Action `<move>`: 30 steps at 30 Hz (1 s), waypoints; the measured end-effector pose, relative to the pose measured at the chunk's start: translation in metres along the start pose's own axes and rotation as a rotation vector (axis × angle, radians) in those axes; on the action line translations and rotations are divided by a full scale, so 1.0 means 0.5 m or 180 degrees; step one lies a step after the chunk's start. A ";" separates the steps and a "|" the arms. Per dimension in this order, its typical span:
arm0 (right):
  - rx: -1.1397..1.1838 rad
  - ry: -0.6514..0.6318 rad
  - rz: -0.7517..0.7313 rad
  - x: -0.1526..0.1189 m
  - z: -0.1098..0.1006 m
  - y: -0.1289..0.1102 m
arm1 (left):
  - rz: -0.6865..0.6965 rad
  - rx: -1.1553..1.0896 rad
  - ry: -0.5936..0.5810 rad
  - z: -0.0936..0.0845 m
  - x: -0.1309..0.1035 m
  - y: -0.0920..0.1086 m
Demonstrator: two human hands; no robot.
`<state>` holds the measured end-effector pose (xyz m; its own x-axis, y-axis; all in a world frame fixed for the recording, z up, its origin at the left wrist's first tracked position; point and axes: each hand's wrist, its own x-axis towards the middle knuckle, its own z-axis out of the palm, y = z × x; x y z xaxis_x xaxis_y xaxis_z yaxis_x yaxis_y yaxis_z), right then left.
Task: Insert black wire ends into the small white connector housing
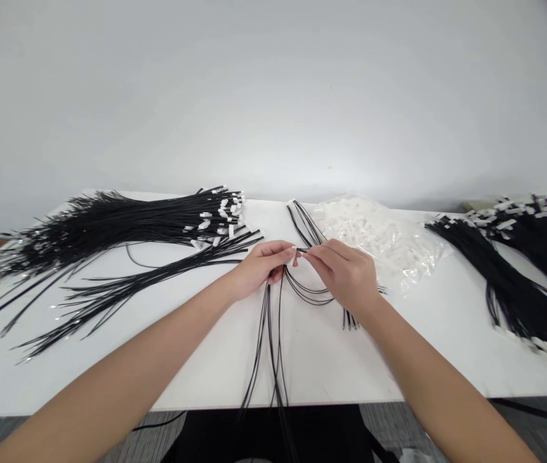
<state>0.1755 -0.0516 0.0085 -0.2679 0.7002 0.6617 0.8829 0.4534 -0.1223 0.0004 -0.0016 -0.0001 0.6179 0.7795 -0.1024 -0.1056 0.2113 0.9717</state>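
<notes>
Near the middle of the table, my left hand (266, 265) pinches a small white connector (294, 254) between thumb and fingers. Just to its right, my right hand (343, 267) is closed on black wire (304, 250) that meets the connector. Several thin black wires (268, 334) hang below my left hand and pass over the table's front edge. Other wires loop between the two hands and come out beneath my right hand. My fingers partly cover the connector.
Black wires with white connectors form a large pile (148, 218) at left, with a loose bundle (133, 286) before it. A clear bag of white parts (374, 235) lies behind my right hand. More wire bundles (519, 283) lie at right on the white table (206, 379).
</notes>
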 end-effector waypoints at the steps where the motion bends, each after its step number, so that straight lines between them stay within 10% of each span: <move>1: 0.0000 -0.0003 -0.0001 -0.001 0.001 0.000 | -0.0006 -0.0002 -0.0001 0.000 0.000 0.000; 10: -0.0694 0.0622 -0.0541 0.016 -0.013 -0.022 | 0.0013 -0.0382 0.0197 0.001 0.004 -0.002; 17: -0.0384 -0.0109 -0.1438 -0.002 0.001 -0.043 | -0.0097 -0.0684 0.0444 0.000 0.005 0.004; 30: -0.0331 -0.0187 -0.1537 -0.005 0.018 -0.047 | -0.0092 -0.0588 0.0412 0.000 0.003 0.005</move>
<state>0.1518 -0.0592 0.0029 -0.6744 0.4550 0.5816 0.6856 0.6783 0.2643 0.0013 0.0001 0.0020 0.5188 0.8383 -0.1678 -0.2374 0.3298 0.9137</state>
